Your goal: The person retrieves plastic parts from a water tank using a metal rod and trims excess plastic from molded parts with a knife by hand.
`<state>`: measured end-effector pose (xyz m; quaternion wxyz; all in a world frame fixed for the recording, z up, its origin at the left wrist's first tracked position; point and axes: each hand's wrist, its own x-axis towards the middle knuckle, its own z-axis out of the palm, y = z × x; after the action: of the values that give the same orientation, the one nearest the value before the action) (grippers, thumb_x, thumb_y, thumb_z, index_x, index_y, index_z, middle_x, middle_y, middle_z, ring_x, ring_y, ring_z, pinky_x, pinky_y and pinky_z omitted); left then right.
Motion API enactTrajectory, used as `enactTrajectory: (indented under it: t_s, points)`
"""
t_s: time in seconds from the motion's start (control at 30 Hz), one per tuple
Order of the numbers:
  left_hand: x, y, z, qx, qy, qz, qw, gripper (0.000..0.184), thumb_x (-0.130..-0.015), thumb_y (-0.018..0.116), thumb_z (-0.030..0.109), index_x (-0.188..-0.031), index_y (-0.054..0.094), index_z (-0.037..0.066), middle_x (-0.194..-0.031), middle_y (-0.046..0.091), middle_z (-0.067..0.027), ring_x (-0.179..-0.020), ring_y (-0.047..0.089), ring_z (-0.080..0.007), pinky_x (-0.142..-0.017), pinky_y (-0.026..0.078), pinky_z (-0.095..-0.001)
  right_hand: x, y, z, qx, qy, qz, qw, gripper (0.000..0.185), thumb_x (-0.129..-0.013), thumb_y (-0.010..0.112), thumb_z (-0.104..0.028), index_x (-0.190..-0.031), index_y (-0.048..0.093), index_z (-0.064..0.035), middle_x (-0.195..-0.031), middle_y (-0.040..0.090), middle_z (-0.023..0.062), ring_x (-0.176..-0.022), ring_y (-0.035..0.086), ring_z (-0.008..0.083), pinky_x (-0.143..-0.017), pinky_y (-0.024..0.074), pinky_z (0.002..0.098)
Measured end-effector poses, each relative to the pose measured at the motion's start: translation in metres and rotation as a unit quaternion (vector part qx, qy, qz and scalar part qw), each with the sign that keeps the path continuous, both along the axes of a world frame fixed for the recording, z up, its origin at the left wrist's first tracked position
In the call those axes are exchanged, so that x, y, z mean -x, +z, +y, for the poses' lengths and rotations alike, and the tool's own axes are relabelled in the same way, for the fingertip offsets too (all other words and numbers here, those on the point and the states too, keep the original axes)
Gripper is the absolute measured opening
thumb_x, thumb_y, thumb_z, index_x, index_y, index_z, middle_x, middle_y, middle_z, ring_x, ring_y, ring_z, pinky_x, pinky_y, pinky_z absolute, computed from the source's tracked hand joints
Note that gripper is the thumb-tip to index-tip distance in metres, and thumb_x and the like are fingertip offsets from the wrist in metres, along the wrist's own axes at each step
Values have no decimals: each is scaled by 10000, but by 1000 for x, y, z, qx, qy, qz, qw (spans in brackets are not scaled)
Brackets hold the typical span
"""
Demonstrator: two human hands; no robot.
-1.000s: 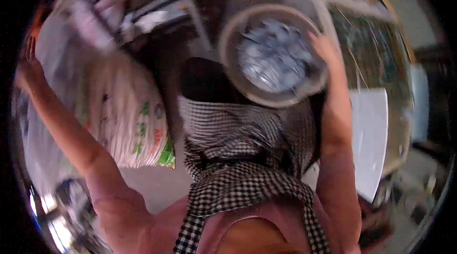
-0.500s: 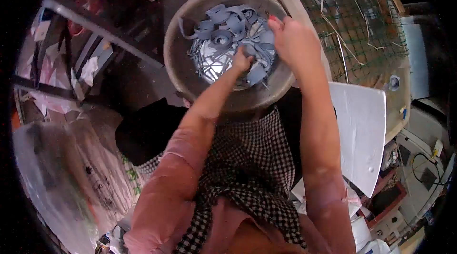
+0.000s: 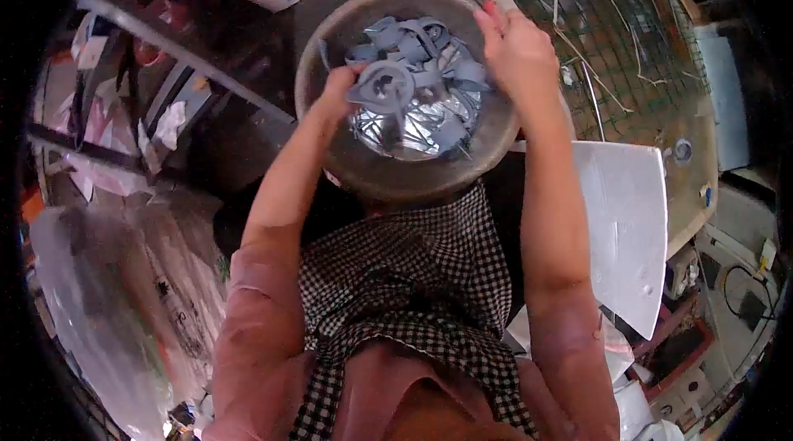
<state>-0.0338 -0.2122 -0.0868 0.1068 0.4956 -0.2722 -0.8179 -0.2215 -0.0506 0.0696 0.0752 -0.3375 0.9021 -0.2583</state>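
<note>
The person's left fingers pinch a grey ring-shaped plastic part over the round basin, where similar grey pieces lie heaped. The right hand, by the rim, closes around a red-handled tool (its exact kind unclear).

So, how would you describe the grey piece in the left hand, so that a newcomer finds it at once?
Look for the big round basin beyond the checked apron. At its left side the left hand holds a ring-shaped grey piece. Unlike the grey pieces below, it is held, not lying loose.
</note>
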Motion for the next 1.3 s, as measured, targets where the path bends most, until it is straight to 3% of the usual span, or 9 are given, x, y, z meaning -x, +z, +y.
enactTrajectory:
  t_s: [0.17,0.3,0.4,0.5,0.57,0.67,0.83,1.03,1.3]
  points:
    - [-47,102,-15,125,-68,45,989,265,-865,420,111,-1029,532,-64,-903,604,-128,-781,610,-195,-702,527,-305,6,-7,-8,77,54,-33,995,396,-781,547,-403,-824,586,-11,-797,600,214,-783,573,359,-695,439,412]
    - [-66,149,-6,97,-199,207,953,182,-838,469,132,-922,519,-20,-799,570,-65,-652,562,-133,-559,470,-234,1,-7,-13,177,128,-147,965,392,-746,612,-387,-774,558,0,-645,538,104,-586,489,183,-565,394,311]
    - [-71,173,12,153,-198,159,955,177,-828,510,177,-898,506,14,-782,539,-44,-635,518,-91,-562,423,-223,-18,12,-9,206,187,-365,888,422,-755,616,-417,-824,583,-3,-674,563,-1,-554,442,76,-499,365,239]
    - [-69,167,8,221,-236,168,931,208,-832,531,198,-951,543,28,-820,566,-34,-708,533,-81,-640,431,-225,-35,14,-12,197,266,-352,876,346,-797,595,-357,-869,562,-20,-697,541,-14,-481,357,34,-428,290,195]
    - [-52,177,21,297,-251,38,921,223,-837,533,184,-978,578,17,-855,588,-22,-764,551,-83,-670,436,-214,-48,10,-15,195,291,-374,859,424,-783,606,-371,-994,553,-7,-734,545,-7,-504,381,45,-447,314,196]
    - [-29,185,30,252,-251,10,935,226,-834,536,165,-959,596,-13,-875,598,-56,-767,575,-108,-668,477,-238,-59,7,-14,82,379,-390,835,563,-745,646,-351,-1146,494,14,-753,525,0,-560,418,55,-483,342,200]
    - [-18,174,23,147,-106,95,979,368,-856,532,289,-1023,538,-39,-853,595,-84,-738,588,-143,-645,501,-270,-54,-2,-18,147,369,-231,888,559,-673,665,-441,-961,577,31,-775,575,76,-664,520,141,-612,427,271]
    - [-46,171,33,219,-115,127,961,524,-874,453,412,-1226,372,32,-1020,533,-114,-954,532,-227,-779,456,-391,-44,-5,-24,222,120,-469,847,468,-723,607,-477,-728,593,-9,-543,478,14,-463,431,95,-430,320,254]
    - [-40,158,51,318,-91,99,938,488,-858,501,346,-1178,395,-8,-1007,540,-94,-858,560,-197,-683,511,-340,-57,-9,-29,140,129,-511,838,596,-729,547,-597,-742,554,-1,-576,495,44,-459,419,98,-414,303,248]
